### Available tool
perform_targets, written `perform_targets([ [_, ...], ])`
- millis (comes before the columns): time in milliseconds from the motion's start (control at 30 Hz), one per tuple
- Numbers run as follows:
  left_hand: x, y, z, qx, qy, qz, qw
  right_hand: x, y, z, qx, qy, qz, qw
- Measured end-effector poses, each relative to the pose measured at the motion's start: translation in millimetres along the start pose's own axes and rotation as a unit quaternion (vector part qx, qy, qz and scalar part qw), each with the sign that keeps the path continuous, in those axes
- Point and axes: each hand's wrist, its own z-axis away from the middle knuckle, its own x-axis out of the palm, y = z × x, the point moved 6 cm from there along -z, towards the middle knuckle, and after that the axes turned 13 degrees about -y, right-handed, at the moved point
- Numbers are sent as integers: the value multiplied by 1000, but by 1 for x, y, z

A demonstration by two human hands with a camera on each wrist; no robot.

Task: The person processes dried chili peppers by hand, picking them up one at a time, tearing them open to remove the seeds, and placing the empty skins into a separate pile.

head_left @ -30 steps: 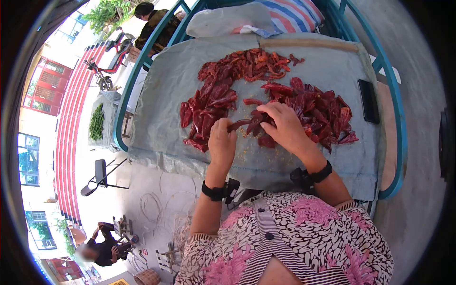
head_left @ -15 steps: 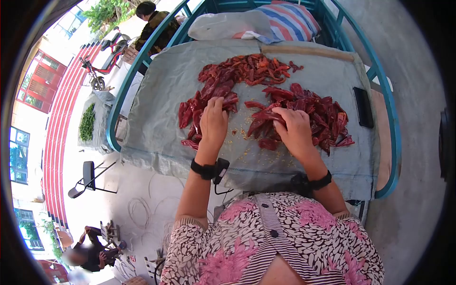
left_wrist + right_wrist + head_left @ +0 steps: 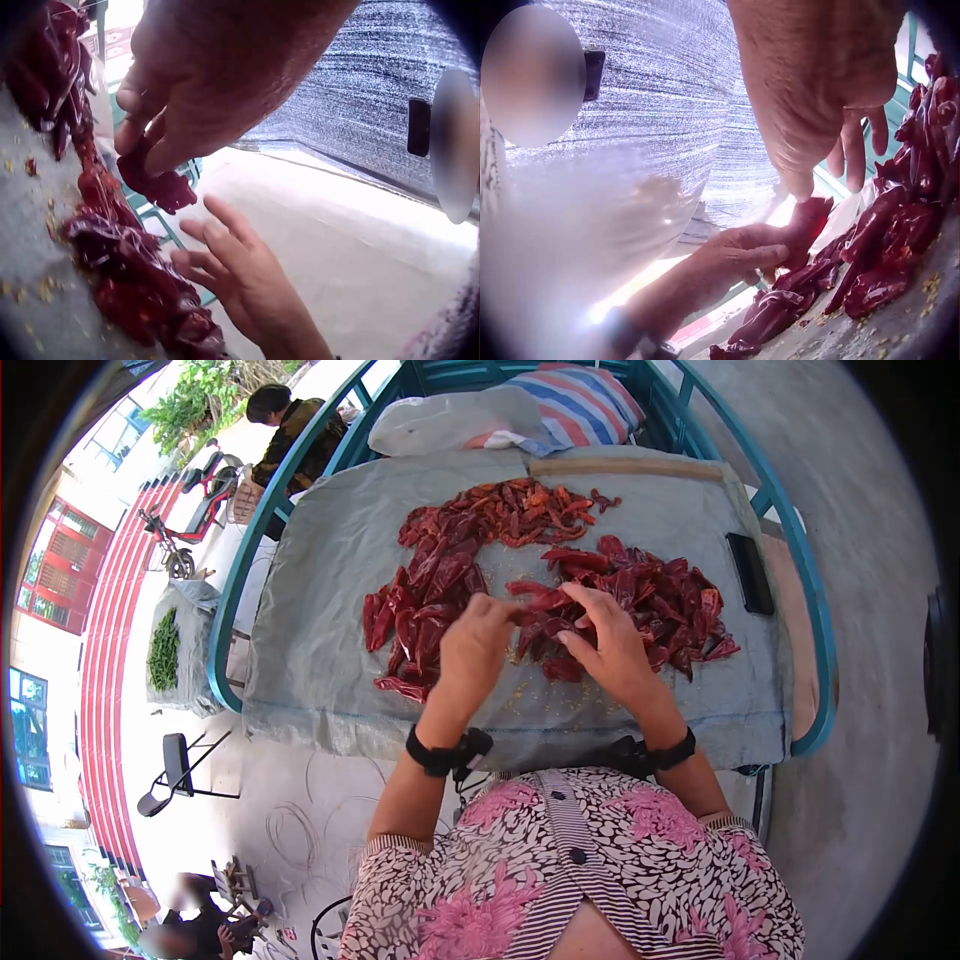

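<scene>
The red pepper (image 3: 156,184) is raised off the cloth (image 3: 320,570), between the left heap (image 3: 430,590) and the right heap (image 3: 665,600). From my end, I see the left hand (image 3: 472,652) pinching it between thumb and fingers; part of that grip is hidden. The right hand (image 3: 615,650) has its fingers loosely extended and spread, gripping nothing, with its thumb close to the pepper; I cannot tell whether they touch.

I judge the pepper light, thin-walled and pliable. Its wrinkled skin looks leathery rather than crisp, though a dry edge could tear if I pull hard. The shine suggests some slip, so I favour the flat pads of thumb and fingers over the tips. I would take it across the thicker middle or near one end, pressing gently and sparing the ragged edge. Loose seeds (image 3: 515,695) lie on the cloth.
</scene>
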Motion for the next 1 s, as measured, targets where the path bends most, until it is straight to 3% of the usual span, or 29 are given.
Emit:
perform_targets([
  [33, 5, 6, 4, 5, 7, 16, 1000, 4, -1, -1, 23, -14, -63, 998],
  [133, 17, 13, 13, 27, 1, 56, 998, 12, 2, -4, -18, -5, -62, 998],
  [233, 22, 8, 19, 42, -3, 114, 993, 11, 7, -5, -78, 36, 70, 994],
  [367, 35, -4, 24, -4, -15, 195, 981, 18, 19, -5, 6, -58, -57, 997],
  [433, 28, 0, 25, 2, 32, 152, 988, 19, 11, -4, 39, -73, -89, 993],
  [533, 31, -13, 26, -37, 63, 121, 990, 18, 6, -5, -13, -65, -18, 998],
  [767, 36, -33, 28, -71, 27, 110, 991, -11, 10, -3, 28, 34, -12, 999],
  [867, 26, -31, 22, -65, 55, 45, 995, -22, 10, -4, -28, 157, -15, 987],
  [900, 21, -30, 18, -59, 73, 19, 995, -22, 14, -1, 28, 151, -18, 988],
  [1000, 21, -48, 1, -123, 17, -6, 992, -19, 17, 0, 29, 140, -15, 990],
])
